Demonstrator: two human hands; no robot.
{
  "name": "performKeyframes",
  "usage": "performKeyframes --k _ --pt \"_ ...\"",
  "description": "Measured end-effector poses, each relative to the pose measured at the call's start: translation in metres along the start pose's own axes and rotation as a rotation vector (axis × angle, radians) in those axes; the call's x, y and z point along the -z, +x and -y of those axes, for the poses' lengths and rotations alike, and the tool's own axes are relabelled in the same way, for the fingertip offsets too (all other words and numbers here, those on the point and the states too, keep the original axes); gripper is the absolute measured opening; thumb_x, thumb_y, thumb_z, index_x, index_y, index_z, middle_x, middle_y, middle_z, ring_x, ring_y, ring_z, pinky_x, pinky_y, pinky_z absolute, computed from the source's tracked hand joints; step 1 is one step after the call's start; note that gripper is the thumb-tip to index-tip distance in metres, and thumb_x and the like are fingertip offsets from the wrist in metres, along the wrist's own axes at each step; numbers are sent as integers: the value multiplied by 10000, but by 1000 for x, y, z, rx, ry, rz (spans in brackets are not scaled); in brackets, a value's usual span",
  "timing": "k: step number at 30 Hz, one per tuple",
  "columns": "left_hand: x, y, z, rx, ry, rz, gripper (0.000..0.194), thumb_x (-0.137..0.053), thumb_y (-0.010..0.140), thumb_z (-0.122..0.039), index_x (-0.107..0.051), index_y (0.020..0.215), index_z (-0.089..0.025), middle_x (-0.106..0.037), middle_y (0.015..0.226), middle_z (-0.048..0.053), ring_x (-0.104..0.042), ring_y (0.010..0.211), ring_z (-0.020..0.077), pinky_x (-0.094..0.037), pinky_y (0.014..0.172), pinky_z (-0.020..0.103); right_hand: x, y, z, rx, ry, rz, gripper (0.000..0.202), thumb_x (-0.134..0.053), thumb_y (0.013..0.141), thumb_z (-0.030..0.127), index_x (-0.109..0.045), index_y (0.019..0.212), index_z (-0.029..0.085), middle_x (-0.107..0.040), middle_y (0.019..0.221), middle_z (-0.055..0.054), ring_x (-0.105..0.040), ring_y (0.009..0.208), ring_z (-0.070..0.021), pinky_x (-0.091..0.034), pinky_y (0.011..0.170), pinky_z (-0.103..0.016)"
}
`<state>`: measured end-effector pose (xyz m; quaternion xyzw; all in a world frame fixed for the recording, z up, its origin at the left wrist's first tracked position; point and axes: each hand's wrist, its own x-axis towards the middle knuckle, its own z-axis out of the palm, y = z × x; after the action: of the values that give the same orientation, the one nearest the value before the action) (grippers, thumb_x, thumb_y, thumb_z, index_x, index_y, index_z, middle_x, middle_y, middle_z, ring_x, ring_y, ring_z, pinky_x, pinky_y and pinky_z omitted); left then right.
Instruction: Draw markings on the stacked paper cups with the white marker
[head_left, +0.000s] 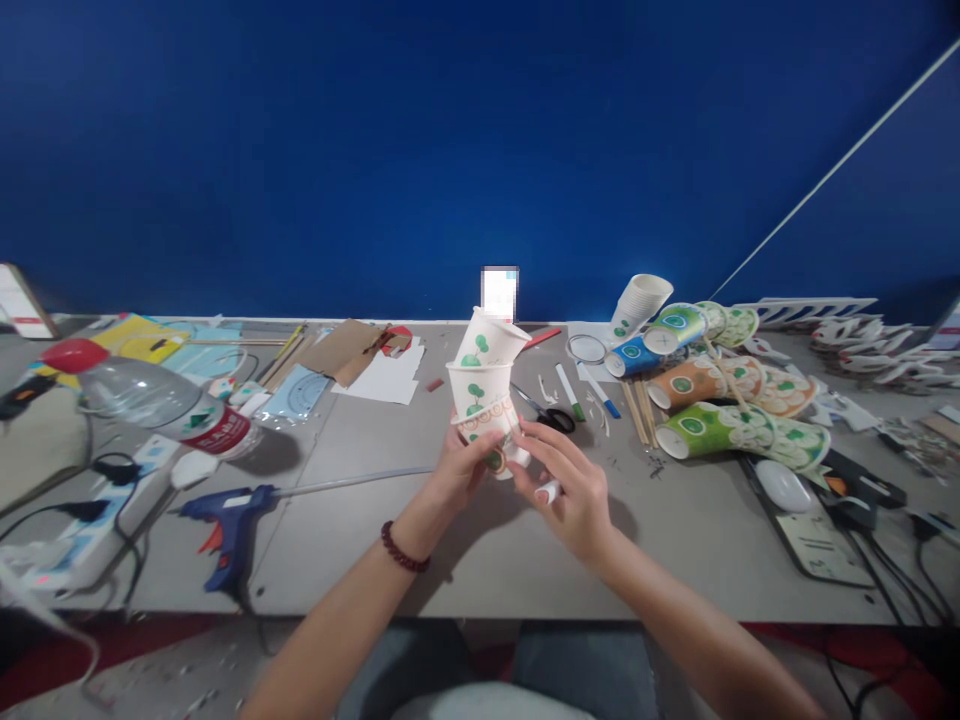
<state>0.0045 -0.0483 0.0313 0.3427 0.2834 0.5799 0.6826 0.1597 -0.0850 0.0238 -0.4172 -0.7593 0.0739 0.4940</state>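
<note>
Paper cups (480, 388) with green leaf prints are joined one above another in front of me, the top one tilted to the right. Around the lower part of them my left hand (469, 468) is wrapped, a dark beaded bracelet on its wrist. My right hand (566, 485) touches the lower right side of the cups with its fingertips, and a small white object (549, 491), perhaps a marker, is held in its curled fingers. The lowest part of the cups is partly hidden by my fingers.
A blue glue gun (238, 520), a water bottle (165, 400) and a power strip (112, 530) lie at the left. Black scissors (553, 416) and markers (570, 392) are beyond my right hand. Coloured cups (682, 432) and stacked white cups (639, 303) are at the right.
</note>
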Motion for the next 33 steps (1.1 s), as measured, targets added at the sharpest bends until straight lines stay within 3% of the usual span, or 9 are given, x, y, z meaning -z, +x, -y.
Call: performKeyframes --k 3,8,12,16,19,22,28,33 --pt "0 0 -1 1 13 -7 357 -836 687 -302 -681 982 -174 -744 917 62 -696 835 194 -557 744 302 1 6 8 -24 22 -32 248 -642 903 188 -682 1145 230 -738 1185 -122 -757 961 -201 -579 531 -200" --pt "-1 0 0 -9 39 -15 399 -858 665 -349 -683 981 -180 -753 983 80 -706 880 221 -565 784 336 3 13 12 -84 92 -47 285 -607 919 200 -676 1193 237 -749 1140 -105 -752 926 -204 -592 548 -233" --pt "-1 -1 2 -38 59 -6 483 -884 631 -336 -666 1040 -199 -754 986 71 -710 932 244 -562 820 358 4 16 7 -135 108 -130 186 -608 924 202 -727 1065 234 -777 1012 -78 -751 818 -189 -584 536 -240" --pt "-2 -2 4 -63 58 -15 618 -888 640 -285 -591 1178 -224 -745 994 53 -710 922 215 -548 846 354 7 19 4 -22 55 -153 172 -608 931 179 -742 1021 238 -792 943 -58 -764 823 -188 -629 671 -266" --pt "-1 -2 6 -84 55 -27 671 -890 639 -267 -540 1211 -240 -735 1035 48 -705 928 196 -538 869 348 10 21 5 41 7 -126 189 -562 975 246 -744 1026 227 -796 938 -72 -773 843 -199 -637 726 -279" --pt "-1 -3 8 -97 77 -42 676 -889 639 -256 -525 1208 -251 -721 1071 42 -695 950 190 -526 891 345 12 21 4 85 -39 -109 240 -518 1000 300 -735 1044 205 -795 927 -92 -777 840 -203 -631 732 -277" --pt "-1 -5 7 -85 123 -46 690 -880 645 -266 -500 1221 -254 -702 1091 48 -683 967 194 -519 896 347 8 19 -2 234 -206 -184 158 -606 943 188 -723 1050 194 -802 889 -80 -779 804 -188 -606 706 -240" --pt "-3 -7 5 -94 194 -45 679 -866 663 -284 -453 1200 -240 -691 1041 46 -678 894 190 -537 818 337 7 22 2 263 -324 -188 162 -555 979 233 -705 935 192 -791 815 -63 -752 707 -152 -547 640 -214"
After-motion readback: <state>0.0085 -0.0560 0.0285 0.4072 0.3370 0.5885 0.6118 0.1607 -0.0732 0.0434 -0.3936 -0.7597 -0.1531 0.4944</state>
